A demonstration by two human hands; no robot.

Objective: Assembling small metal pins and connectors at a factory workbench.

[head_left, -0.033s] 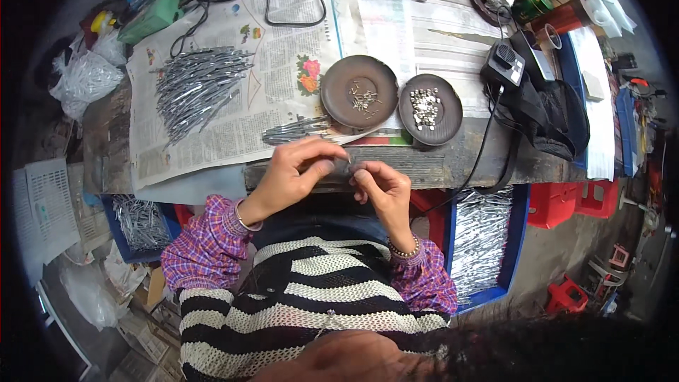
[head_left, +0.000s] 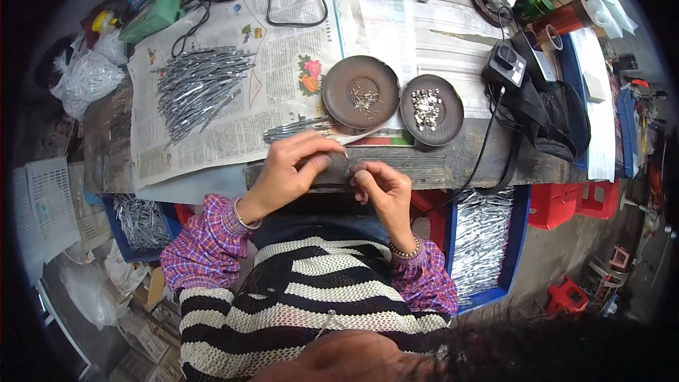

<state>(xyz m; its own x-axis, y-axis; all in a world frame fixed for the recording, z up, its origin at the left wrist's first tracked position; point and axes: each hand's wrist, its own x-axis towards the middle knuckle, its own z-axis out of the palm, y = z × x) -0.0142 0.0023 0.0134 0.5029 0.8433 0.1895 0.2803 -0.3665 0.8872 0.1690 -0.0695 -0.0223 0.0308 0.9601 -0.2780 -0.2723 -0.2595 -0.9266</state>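
Over the table's front edge, my left hand (head_left: pixel 288 173) and my right hand (head_left: pixel 384 189) face each other with a small gap between the fingertips. Both have fingers pinched together. A tiny shiny piece shows at the left fingertips; its kind is too small to tell, and whatever the right fingers hold is hidden. Just beyond my hands stands a round brown dish (head_left: pixel 332 102) with small brass-coloured pins (head_left: pixel 365 101). To its right, a smaller dark dish (head_left: pixel 453 122) holds small round silvery pieces (head_left: pixel 426 107). Thin grey metal pieces (head_left: pixel 300 129) lie behind my left hand.
A big pile of slim metal pieces (head_left: pixel 201 88) lies on newspaper (head_left: pixel 283 49). Blue trays (head_left: pixel 520 240) of metal parts stand below the table at both sides. A black device (head_left: pixel 503 64) with a cable and strap sits at right. Red stools (head_left: pixel 552 205) stand beyond.
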